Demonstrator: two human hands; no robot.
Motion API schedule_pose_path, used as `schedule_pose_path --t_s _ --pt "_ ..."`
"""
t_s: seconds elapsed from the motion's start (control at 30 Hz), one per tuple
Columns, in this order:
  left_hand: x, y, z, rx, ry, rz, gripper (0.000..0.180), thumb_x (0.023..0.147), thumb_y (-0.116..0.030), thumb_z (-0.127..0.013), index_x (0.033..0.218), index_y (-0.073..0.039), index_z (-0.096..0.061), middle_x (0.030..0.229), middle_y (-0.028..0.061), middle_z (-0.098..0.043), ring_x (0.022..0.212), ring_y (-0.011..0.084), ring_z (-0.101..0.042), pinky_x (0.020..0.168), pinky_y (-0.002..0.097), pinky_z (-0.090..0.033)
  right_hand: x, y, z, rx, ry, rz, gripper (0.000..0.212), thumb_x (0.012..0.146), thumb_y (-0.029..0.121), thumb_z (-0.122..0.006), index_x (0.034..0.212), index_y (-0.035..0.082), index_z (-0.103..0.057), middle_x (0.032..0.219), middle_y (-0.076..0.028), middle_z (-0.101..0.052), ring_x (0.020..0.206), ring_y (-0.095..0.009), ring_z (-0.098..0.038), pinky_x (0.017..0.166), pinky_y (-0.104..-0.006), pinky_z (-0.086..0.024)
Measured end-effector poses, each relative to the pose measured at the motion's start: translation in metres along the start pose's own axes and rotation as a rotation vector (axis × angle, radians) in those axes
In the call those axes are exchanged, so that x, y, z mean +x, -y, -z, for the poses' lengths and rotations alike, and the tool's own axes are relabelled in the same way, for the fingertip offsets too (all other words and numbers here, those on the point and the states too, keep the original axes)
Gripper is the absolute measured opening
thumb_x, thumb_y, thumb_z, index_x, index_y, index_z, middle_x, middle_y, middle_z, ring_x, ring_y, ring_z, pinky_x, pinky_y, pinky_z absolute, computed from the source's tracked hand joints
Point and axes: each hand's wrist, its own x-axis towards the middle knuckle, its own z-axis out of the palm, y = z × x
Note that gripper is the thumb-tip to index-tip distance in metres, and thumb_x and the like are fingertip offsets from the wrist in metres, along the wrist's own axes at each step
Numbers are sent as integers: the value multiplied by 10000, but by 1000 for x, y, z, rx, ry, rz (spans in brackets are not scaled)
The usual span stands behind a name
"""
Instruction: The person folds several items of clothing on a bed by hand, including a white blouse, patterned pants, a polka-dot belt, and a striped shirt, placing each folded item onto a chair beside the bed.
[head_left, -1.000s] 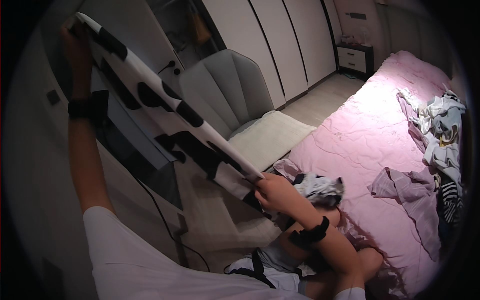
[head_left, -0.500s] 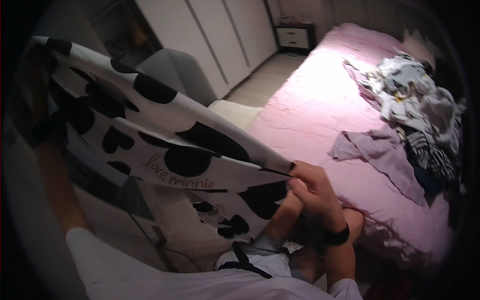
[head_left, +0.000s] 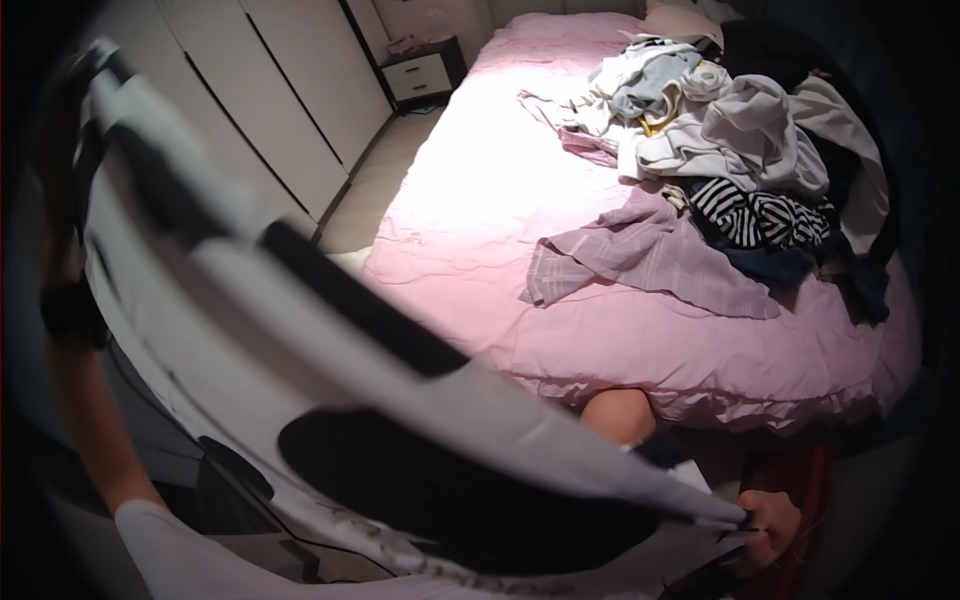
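A large white cloth with big black patches (head_left: 340, 330) is stretched diagonally across the view, blurred in places. Its far upper corner is gripped by my left hand (head_left: 65, 130), which is raised at the dark left rim; the fingers there are dim. A black band (head_left: 72, 308) circles that wrist. At the lower right, my right hand (head_left: 772, 525) is closed on the opposite end of the cloth, with the edge bunched between the fingers. The lower part of the cloth hangs in front of my body, where printed lettering is smeared.
Beside me stands a bed with a pink cover (head_left: 450, 260). A heap of clothes (head_left: 720, 130) and a mauve checked garment (head_left: 650, 250) lie on it. A wardrobe (head_left: 270, 100) and a small drawer cabinet (head_left: 420, 75) line the far side. A red object (head_left: 800, 480) is beyond my right hand.
My right hand has moved right and down, away from my left, pulling the cloth wider. My left hand stays high at the left. The view has swung toward the bed.
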Motion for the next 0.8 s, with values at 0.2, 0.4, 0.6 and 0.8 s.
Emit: schedule_pose_path --t_s 0.2,0.4,0.6,0.8 --pt "-72 -42 -254 -456 454 -305 314 1025 -328 -546 1189 -72 -467 773 102 -630 664 266 -651 559 400 -495 42 -48 -20 -213 -210 -389 330 960 240 -610 838 -64 -568 864 -108 -662 762 -171 -575 709 -304 -441" --pt "-199 -149 -415 -561 832 -176 340 1007 -384 -559 1069 -66 -458 848 248 -661 824 465 -627 700 515 -488 94 -130 -28 -234 -46 -509 330 993 77 -535 720 -15 -374 643 -49 -336 591 -127 -328 544 -298 -286" --pt "-252 -194 -513 -590 856 -196 379 999 -432 -554 1048 -62 -489 863 227 -675 825 452 -634 686 517 -476 147 -140 -25 -438 41 -494 317 918 25 -587 684 -34 -381 624 -102 -364 553 -185 -339 525 -339 -278" --pt "-255 -202 -561 -492 944 42 558 905 -606 -616 978 -55 -565 837 179 -693 820 380 -660 707 448 -500 197 -179 -29 -570 -41 -421 359 924 47 -613 670 -29 -371 599 -80 -354 550 -159 -324 521 -332 -263"
